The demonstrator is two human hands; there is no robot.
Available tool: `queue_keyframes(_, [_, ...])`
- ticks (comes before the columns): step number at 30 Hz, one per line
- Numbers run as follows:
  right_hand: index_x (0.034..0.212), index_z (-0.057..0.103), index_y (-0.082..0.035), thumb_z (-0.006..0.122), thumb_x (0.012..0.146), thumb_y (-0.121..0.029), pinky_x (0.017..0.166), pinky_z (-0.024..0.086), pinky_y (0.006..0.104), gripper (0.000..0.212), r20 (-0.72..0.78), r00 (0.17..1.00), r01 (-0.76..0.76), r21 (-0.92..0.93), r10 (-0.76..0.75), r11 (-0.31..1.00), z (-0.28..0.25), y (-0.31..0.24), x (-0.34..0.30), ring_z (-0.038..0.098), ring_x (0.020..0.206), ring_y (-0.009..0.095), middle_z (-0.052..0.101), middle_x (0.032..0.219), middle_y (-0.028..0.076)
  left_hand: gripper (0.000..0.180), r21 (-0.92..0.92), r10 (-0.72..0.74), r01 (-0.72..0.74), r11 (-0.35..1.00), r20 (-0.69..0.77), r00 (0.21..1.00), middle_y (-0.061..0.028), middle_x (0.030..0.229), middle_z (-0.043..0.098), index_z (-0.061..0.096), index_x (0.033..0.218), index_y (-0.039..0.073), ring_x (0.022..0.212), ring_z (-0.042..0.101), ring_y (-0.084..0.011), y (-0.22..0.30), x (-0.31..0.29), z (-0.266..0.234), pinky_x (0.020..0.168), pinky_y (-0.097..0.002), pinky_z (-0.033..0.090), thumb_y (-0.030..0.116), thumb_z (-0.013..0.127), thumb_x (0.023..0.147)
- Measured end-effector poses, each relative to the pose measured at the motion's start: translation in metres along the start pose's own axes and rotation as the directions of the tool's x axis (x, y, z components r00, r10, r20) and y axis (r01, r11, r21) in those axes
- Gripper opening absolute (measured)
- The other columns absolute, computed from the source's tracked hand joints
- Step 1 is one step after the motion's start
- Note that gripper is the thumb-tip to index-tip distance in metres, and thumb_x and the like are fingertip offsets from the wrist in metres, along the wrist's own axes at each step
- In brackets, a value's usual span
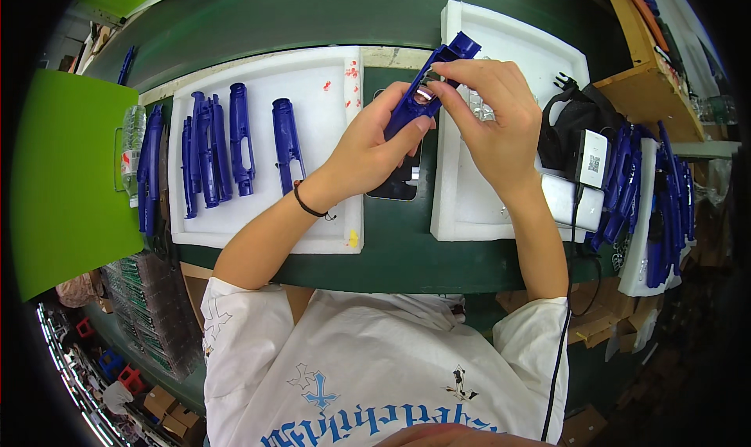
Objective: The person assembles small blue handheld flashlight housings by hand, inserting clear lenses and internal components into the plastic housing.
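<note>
My left hand (366, 148) is closed around a blue plastic housing (404, 112), a long hollow shell held tilted with its far end up to the right. Over the opening in the housing, the thumb and fingers of my right hand (501, 111) pinch together. A small shiny clear or metallic piece (425, 94) shows at that opening, right at the fingertips; its exact kind is hard to make out. To the left, several similar blue housings (240, 138) lie in a white foam tray (317, 228). One separate blue housing (287, 138) lies nearest my left forearm.
Beneath my hands, a dark phone (401, 183) lies on the green table (391, 251). A second white foam tray (461, 212) at right holds small clear parts. Beside it are a black bag (565, 118), white boxes (588, 159) and more blue housings (623, 185). A wooden shelf (645, 87) stands far right.
</note>
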State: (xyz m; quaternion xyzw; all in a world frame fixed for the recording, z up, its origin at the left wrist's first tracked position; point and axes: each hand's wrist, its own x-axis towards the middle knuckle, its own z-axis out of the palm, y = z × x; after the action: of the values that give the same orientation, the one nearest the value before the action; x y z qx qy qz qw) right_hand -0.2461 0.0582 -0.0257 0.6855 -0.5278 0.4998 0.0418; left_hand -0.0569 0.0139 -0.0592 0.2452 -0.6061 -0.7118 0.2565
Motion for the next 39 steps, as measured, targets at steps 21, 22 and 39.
queue_keyframes(21, [0.091,0.078,-0.008,0.09,0.072,-0.01,0.06,0.042,0.031,0.022,-0.049,0.999,-0.004,0.034,0.006,0.999,0.003,-0.001,-0.006,0.054,0.074,0.018,0.057,0.083,0.002,0.019,-0.011,0.11,-0.113,0.994,-0.146,0.983,-0.0027,0.089,0.067,0.057,0.118,0.004,0.06,0.057,-0.0038,-0.003,-0.003,0.01,0.049,-0.0202,0.044,0.02,0.053,0.109])
queue_keyframes(22, [0.091,0.079,-0.009,0.09,0.072,-0.011,0.061,0.042,0.0318,0.023,-0.037,0.999,0.011,-0.004,-0.011,1.0,0.002,-0.001,-0.006,0.053,0.073,0.018,0.058,0.082,0.001,0.019,-0.011,0.11,-0.113,0.994,-0.142,0.984,-0.0027,0.089,0.067,0.057,0.118,0.004,0.06,0.057,-0.0038,-0.002,-0.003,0.011,0.049,-0.0202,0.044,0.02,0.053,0.109])
queue_keyframes(39, [0.132,0.056,-0.001,0.051,0.108,-0.028,0.067,0.055,0.026,0.036,0.237,0.807,-0.521,0.715,0.54,0.465,0.024,-0.039,-0.017,0.067,0.088,0.013,0.067,0.113,0.008,0.019,-0.133,0.067,-0.09,0.987,-0.165,0.984,-0.0027,0.077,0.062,0.051,0.104,0.006,0.051,0.055,-0.006,0.006,-0.01,0.032,0.044,-0.0216,0.041,0.023,0.05,0.111])
